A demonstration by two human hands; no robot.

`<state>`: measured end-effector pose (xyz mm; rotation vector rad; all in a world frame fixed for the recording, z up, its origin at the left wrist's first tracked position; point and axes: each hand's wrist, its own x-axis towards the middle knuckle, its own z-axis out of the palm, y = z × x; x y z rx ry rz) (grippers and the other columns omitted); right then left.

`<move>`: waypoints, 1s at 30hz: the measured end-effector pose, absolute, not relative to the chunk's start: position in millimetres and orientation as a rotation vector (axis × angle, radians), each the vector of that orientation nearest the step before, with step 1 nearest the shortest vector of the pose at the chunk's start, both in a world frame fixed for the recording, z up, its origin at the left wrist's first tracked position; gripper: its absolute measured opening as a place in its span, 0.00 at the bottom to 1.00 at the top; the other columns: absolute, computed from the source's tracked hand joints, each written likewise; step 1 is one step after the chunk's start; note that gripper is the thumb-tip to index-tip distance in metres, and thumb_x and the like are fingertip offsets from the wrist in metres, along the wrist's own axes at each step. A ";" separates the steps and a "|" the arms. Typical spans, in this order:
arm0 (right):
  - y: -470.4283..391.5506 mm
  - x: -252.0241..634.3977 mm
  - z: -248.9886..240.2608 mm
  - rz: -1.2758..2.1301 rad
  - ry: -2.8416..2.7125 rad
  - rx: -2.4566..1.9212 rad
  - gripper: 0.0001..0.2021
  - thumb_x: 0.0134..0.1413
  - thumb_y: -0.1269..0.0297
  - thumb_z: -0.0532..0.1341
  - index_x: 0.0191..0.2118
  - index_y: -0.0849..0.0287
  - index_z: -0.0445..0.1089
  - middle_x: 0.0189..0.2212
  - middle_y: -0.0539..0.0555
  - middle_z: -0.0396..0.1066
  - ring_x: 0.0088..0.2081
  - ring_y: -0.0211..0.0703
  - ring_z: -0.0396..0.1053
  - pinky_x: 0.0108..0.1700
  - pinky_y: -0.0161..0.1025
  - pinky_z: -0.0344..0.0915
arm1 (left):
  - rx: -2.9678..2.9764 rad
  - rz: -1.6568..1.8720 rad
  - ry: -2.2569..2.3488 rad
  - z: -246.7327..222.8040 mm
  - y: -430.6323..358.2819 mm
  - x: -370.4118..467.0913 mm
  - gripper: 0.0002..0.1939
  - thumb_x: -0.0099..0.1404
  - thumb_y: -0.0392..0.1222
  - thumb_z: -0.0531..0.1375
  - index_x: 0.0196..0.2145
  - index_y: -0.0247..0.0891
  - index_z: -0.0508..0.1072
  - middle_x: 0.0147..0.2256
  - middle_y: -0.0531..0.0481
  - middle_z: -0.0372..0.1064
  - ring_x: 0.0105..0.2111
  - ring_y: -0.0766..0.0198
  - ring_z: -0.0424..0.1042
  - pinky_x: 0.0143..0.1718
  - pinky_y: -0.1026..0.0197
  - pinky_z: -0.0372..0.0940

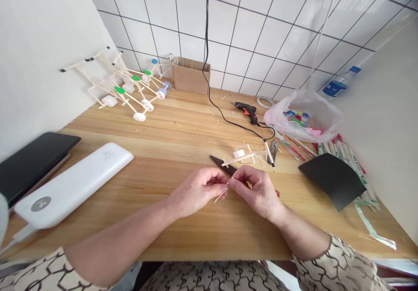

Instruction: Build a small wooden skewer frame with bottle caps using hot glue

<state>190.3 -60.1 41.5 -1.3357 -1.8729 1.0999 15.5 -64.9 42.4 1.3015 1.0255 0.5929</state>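
At a wooden table [183, 241], we pinch a thin wooden stick [217, 198] between the fingertips of our left hand [202, 191] and right hand [259, 191], just in front of a small stick frame [251, 155]; a black glue gun [248, 109] lies beyond.

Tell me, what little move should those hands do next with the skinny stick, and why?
Perhaps the left hand should hold the thin stick up against the small stick frame to check its fit. The stick is pinched in that hand, the right hand is at its end, and the frame lies just beyond both hands.
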 end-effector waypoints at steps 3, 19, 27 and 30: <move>-59.3 190.5 41.0 1.089 -1.886 -1.339 0.10 0.50 0.61 0.59 0.23 0.60 0.64 0.18 0.48 0.64 0.20 0.31 0.57 0.21 0.30 0.55 | 1.291 0.592 1.009 40.3 -64.5 15.2 0.06 0.60 0.38 0.56 0.27 0.36 0.67 0.24 0.54 0.66 0.26 0.68 0.63 0.31 0.64 0.59; -61.8 198.0 42.7 0.772 -2.349 -1.053 0.07 0.56 0.67 0.58 0.28 0.61 0.68 0.23 0.50 0.66 0.26 0.33 0.62 0.29 0.32 0.58 | 1.495 0.546 1.146 48.7 -64.0 5.7 0.05 0.57 0.39 0.58 0.27 0.36 0.70 0.26 0.54 0.68 0.27 0.67 0.65 0.28 0.66 0.59; -65.6 192.8 44.8 1.035 -2.231 -1.207 0.07 0.54 0.67 0.58 0.26 0.61 0.66 0.19 0.46 0.62 0.21 0.30 0.56 0.23 0.29 0.53 | 1.307 0.708 1.186 50.5 -62.6 3.8 0.11 0.51 0.42 0.65 0.30 0.36 0.69 0.23 0.56 0.67 0.23 0.70 0.64 0.24 0.67 0.58; -65.9 191.6 45.7 1.092 -2.131 -1.228 0.07 0.53 0.66 0.59 0.26 0.61 0.65 0.18 0.45 0.60 0.20 0.29 0.53 0.21 0.29 0.51 | 1.187 0.804 1.078 48.4 -62.6 4.8 0.11 0.48 0.40 0.67 0.27 0.35 0.69 0.22 0.57 0.66 0.23 0.71 0.63 0.25 0.68 0.59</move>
